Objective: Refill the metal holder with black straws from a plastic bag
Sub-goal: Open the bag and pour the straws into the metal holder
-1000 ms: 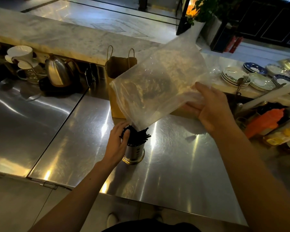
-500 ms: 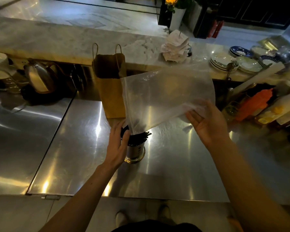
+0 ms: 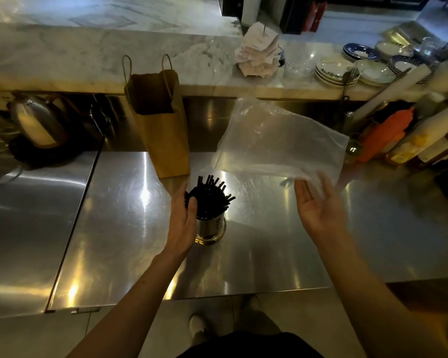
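Nearest thing on the steel worktop (image 3: pixel 140 241) is the one metal holder (image 3: pixel 211 229), standing upright and packed with black straws (image 3: pixel 210 200). Way too many to count, a few dozen I'd guess, standing on end and fanning toward the far right. The left hand (image 3: pixel 183 223) is on it: fingers curled round the straw bundle right at the rim, thumb on the near side.

The right hand (image 3: pixel 318 210) is off to the right of the holder, palm up, fingers (image 3: pixel 323 195) fairly straight. The near corner of the single plastic bag (image 3: pixel 282 140) drapes over the fingertips, and I can't tell whether it's actually pinched.

The bit that matters is that the bag hangs right of and beyond the holder, clear of the straws, with its long side running left to right. I can't see any straws in it, so I reckon pouring is done and the bag gets put down next. The right hand is the one placed for that.

Further back there's one brown paper bag (image 3: pixel 163 140) and one kettle (image 3: pixel 36 122). On the marble counter (image 3: pixel 88 52) sit a spike of receipts (image 3: pixel 258 52) and several plate stacks (image 3: pixel 334 72).
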{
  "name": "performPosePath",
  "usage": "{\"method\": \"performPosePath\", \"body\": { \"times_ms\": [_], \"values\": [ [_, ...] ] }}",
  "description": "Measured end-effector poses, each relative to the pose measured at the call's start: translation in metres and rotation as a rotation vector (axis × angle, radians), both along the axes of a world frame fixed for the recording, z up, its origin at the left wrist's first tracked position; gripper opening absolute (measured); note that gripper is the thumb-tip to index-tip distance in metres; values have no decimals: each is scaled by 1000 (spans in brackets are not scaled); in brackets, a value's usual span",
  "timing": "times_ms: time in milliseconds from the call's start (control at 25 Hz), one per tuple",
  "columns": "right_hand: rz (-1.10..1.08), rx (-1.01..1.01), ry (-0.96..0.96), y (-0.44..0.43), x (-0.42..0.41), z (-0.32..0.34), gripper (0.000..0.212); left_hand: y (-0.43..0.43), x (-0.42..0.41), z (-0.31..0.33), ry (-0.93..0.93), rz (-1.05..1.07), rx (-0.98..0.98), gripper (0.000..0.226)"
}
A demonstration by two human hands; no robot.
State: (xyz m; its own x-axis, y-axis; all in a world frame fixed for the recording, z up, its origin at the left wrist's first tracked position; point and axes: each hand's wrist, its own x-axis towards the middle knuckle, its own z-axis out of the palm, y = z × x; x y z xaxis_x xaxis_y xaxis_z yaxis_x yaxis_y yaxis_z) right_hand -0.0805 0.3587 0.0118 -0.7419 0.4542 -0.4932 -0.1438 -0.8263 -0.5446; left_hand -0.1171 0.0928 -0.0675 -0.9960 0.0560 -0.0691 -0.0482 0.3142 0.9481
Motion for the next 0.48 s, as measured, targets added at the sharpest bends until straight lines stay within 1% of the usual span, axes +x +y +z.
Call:
{"method": "performPosePath", "body": {
  "times_ms": [200, 240, 280, 320, 400, 480],
  "values": [
    [4, -143, -82, 15, -10, -56, 22, 12, 0, 17, -59, 20, 53, 39],
    [14, -161, -106, 18, -13, -69, 27, 14, 0, 20, -78, 32, 81, 36],
    [31, -176, -138, 21, -16, -81, 34, 17, 1, 22, -98, 44, 122, 39],
    [32, -188, -156, 24, -17, -93, 42, 16, 2, 24, -107, 49, 158, 50],
    [49, -216, -207, 28, -22, -113, 50, 13, 5, 22, -128, 43, 139, 80],
    [68, -239, -262, 31, -26, -128, 50, 12, 7, 20, -137, 19, 72, 92]
  ]
}}
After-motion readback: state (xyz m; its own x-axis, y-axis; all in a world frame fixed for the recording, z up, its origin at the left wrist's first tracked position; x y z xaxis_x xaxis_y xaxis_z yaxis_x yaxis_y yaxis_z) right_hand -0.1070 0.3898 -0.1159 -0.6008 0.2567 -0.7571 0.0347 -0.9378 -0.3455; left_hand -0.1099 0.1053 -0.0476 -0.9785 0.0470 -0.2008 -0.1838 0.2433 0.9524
